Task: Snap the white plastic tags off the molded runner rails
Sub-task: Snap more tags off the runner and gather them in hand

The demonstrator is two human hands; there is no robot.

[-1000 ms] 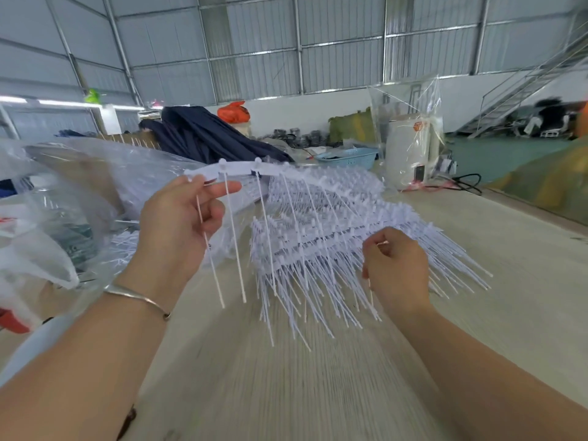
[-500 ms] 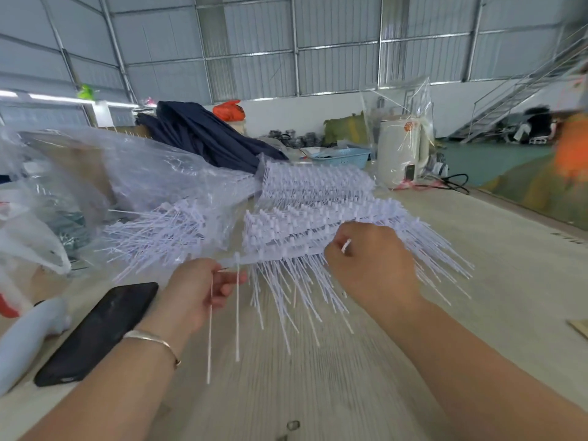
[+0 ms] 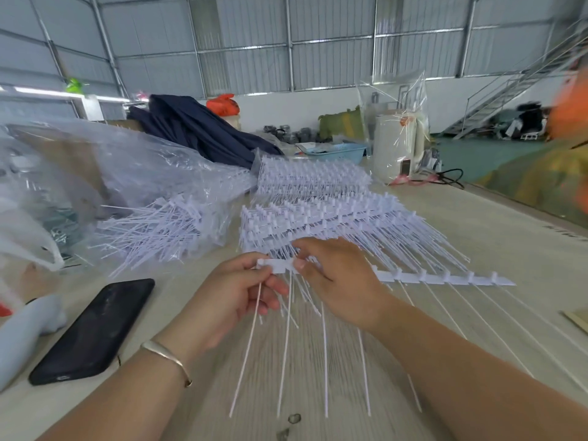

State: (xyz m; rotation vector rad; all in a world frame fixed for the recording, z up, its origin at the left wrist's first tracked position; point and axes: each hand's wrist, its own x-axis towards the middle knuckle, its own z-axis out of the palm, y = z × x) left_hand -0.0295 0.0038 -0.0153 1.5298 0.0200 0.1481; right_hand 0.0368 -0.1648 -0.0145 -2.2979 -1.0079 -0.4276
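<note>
Both hands pinch the long white plastic runner rail (image 3: pixel 413 276) near its left end, left hand (image 3: pixel 235 294) steadying, right hand (image 3: pixel 337 281) probably ready to snap the thin white tags (image 3: pixel 286 338).

On the table (image 3: pixel 477 237), a phone (image 3: pixel 95 329) lies left of the hands. Behind it sits a plastic bag (image 3: pixel 127 173) with loose tags (image 3: pixel 159 230) spilling out. Right of the bag, stacked runner rails (image 3: pixel 318 214) lie behind the held rail (image 3: pixel 445 277).
</note>
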